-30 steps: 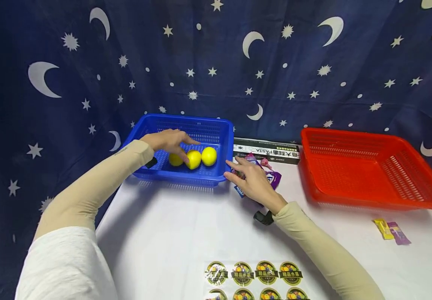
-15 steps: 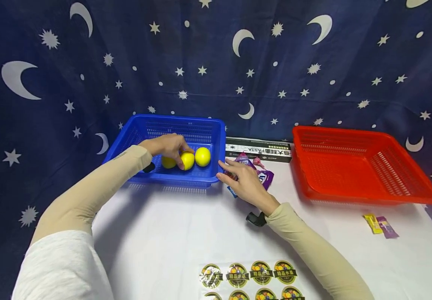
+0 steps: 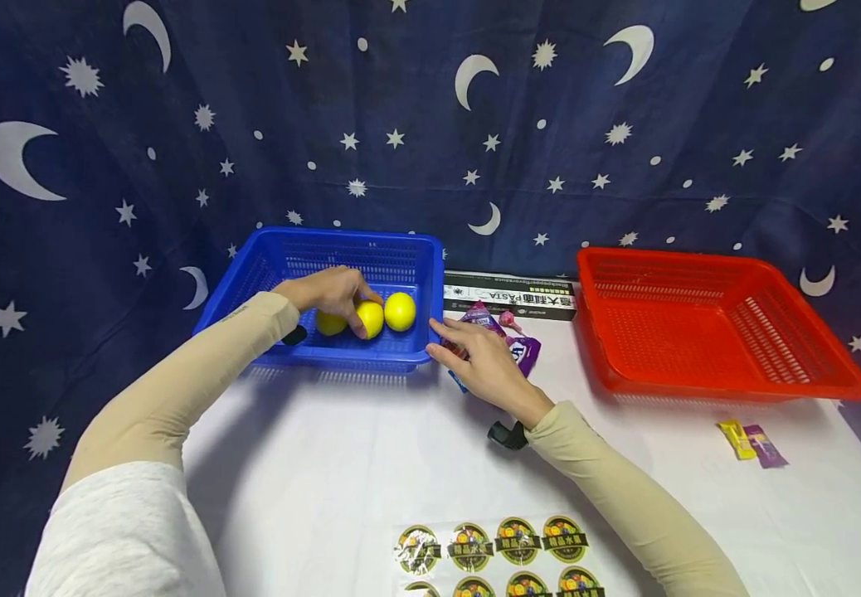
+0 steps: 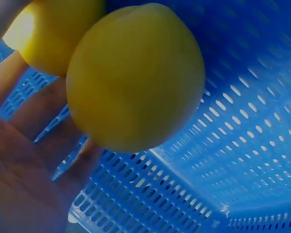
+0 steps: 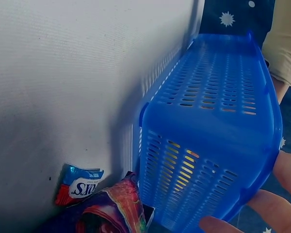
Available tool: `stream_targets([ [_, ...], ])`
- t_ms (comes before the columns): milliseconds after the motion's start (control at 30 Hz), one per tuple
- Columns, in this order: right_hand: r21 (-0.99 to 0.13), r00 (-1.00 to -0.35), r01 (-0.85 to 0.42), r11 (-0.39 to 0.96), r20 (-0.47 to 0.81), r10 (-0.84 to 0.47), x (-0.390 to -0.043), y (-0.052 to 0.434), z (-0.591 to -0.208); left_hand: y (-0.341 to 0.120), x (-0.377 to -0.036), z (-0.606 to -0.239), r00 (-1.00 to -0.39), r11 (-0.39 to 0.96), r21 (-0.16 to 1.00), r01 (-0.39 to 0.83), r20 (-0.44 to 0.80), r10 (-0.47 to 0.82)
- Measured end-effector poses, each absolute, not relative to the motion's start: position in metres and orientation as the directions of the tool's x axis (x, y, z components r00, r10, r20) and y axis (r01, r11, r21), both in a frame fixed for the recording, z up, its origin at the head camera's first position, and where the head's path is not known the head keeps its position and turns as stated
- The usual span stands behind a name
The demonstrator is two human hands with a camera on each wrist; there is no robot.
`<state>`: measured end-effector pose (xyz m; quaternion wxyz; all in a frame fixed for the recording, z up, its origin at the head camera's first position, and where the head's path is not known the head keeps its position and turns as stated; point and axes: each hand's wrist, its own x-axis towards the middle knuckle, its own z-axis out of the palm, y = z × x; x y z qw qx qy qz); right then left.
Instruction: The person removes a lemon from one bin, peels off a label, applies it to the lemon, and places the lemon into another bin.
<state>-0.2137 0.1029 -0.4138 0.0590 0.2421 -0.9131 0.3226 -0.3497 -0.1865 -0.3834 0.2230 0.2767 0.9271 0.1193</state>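
Three yellow lemons lie in the blue basket (image 3: 341, 358). My left hand (image 3: 329, 292) reaches in from the left and pinches the middle lemon (image 3: 371, 319) between thumb and fingers. Under that hand lies the left lemon (image 3: 329, 324), large in the foreground of the left wrist view; the right lemon (image 3: 400, 312) sits beside the held one. My right hand (image 3: 486, 365) is at the basket's right side. Its fingers, spread and fairly straight, touch the rim in the right wrist view, above purple snack packets (image 3: 523, 352) partly hidden by the hand.
A black pasta box (image 3: 508, 296) lies behind the packets, near a pink wrapped lollipop (image 3: 508, 320). On the right stands a red basket (image 3: 699, 332), with a yellow packet (image 3: 736, 439) and a purple packet (image 3: 766, 448) before it. A sticker sheet (image 3: 505, 564) lies at the front.
The left hand's fingers have lowered and closed around the middle lemon. The right hand stays at the basket's rim. The whole head view has shifted slightly.
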Motion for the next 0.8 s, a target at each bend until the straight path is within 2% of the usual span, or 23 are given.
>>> stream_targets([
  [200,-0.554,-0.877,-0.478,0.681,0.254,-0.408,-0.213,0.103,-0.413,-0.191,-0.348,-0.380,-0.773,0.812,0.356,0.461,-0.288,0.565],
  [367,-0.543,-0.869,-0.489,0.683,0.239,-0.433,-0.212,0.110,-0.410,-0.197,-0.344,-0.356,-0.813,0.818,0.353,0.454,-0.211,0.543],
  [500,-0.548,-0.873,-0.482,0.683,0.236,-0.427,-0.205,0.126,-0.407,-0.200,-0.326,-0.326,-0.842,0.810,0.350,0.471,-0.095,0.530],
  [600,-0.557,-0.881,-0.468,0.686,0.241,-0.406,-0.195,0.145,-0.406,-0.195,-0.298,-0.310,-0.856,0.801,0.340,0.493,0.027,0.516],
  [700,-0.565,-0.890,-0.454,0.690,0.250,-0.380,-0.180,0.166,-0.407,-0.181,-0.261,-0.308,-0.834,0.773,0.317,0.550,0.166,0.526],
  [800,-0.593,-0.896,-0.442,0.673,0.253,-0.365,-0.161,0.182,-0.410,-0.162,-0.224,-0.321,-0.740,0.697,0.262,0.667,0.339,0.581],
])
